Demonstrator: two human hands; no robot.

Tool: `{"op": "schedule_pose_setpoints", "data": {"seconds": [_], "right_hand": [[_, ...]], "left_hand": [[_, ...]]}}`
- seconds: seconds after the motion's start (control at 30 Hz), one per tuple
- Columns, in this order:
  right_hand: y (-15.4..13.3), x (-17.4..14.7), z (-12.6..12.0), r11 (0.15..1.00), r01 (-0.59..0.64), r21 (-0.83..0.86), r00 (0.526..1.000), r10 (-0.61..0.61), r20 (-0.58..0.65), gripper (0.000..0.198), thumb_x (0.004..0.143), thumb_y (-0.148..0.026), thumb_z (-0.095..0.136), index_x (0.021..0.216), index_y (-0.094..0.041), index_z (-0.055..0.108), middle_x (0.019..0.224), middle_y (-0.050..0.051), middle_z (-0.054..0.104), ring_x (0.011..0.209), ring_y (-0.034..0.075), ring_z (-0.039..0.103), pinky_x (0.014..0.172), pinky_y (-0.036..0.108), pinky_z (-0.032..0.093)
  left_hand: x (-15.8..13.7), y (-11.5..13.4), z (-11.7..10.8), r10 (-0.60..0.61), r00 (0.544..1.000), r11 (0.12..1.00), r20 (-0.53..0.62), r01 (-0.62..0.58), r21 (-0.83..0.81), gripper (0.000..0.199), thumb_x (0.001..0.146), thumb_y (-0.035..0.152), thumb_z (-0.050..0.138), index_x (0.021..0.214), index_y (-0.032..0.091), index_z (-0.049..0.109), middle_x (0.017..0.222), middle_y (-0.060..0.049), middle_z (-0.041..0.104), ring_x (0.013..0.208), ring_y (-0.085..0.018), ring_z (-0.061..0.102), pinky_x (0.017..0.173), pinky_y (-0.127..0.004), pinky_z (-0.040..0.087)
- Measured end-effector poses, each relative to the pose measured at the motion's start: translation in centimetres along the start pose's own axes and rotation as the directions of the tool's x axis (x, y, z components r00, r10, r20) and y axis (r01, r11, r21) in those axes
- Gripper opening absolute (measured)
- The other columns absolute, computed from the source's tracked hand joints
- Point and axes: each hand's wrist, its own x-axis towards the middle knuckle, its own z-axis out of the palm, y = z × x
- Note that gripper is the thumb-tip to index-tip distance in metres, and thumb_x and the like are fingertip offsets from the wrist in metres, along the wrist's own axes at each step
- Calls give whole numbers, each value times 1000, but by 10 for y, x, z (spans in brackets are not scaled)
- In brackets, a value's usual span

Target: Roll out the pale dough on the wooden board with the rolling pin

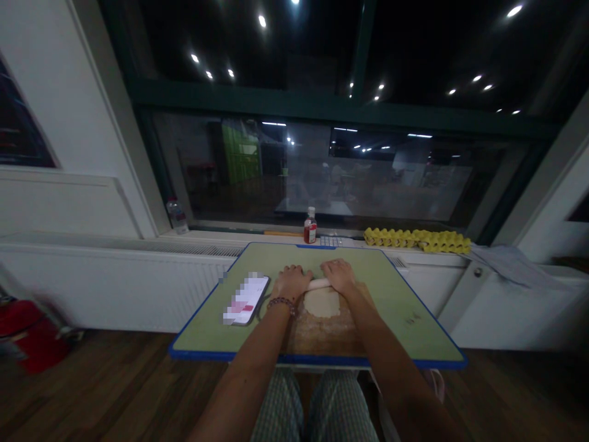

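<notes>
A pale rolling pin (319, 284) lies crosswise over the far edge of a flat, whitish sheet of dough (321, 304). My left hand (291, 282) covers the pin's left end, with a beaded bracelet on that wrist. Over its right end rests my right hand (338, 274); both hands are closed on the pin, though their undersides are hidden. Beneath the dough is a brown wooden board (322, 341), dusted with what looks like flour. The forearms hide parts of its sides.
A phone (248, 301) with a lit screen lies left of the board on the green, blue-edged table (405, 319). Behind, the windowsill holds a small bottle with red contents (310, 227), a clear bottle (177, 216) and yellow egg cartons (416, 239). A red fire extinguisher (32, 334) stands at left.
</notes>
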Motion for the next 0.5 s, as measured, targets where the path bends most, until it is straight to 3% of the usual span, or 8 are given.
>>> {"op": "schedule_pose_setpoints", "data": {"seconds": [0.23, 0.5], "right_hand": [[-2, 3, -5, 998, 4, -61, 986, 6, 169, 48, 103, -37, 21, 123, -23, 62, 127, 9, 64, 118, 21, 53, 97, 37, 36], [0, 6, -7, 996, 43, -75, 974, -25, 225, 49, 103, -37, 19, 127, -23, 59, 129, 9, 64, 117, 21, 57, 95, 37, 40]], "left_hand": [[11, 0, 1, -30, 998, 999, 47, 30, -16, 44, 96, 43, 36, 126, 21, 59, 127, -16, 59, 119, -35, 49, 92, -48, 41], [8, -1, 3, -1, 998, 1000, 60, 2, -11, 40, 96, 40, 36, 126, 25, 59, 132, -14, 56, 122, -34, 45, 94, -50, 39]]}}
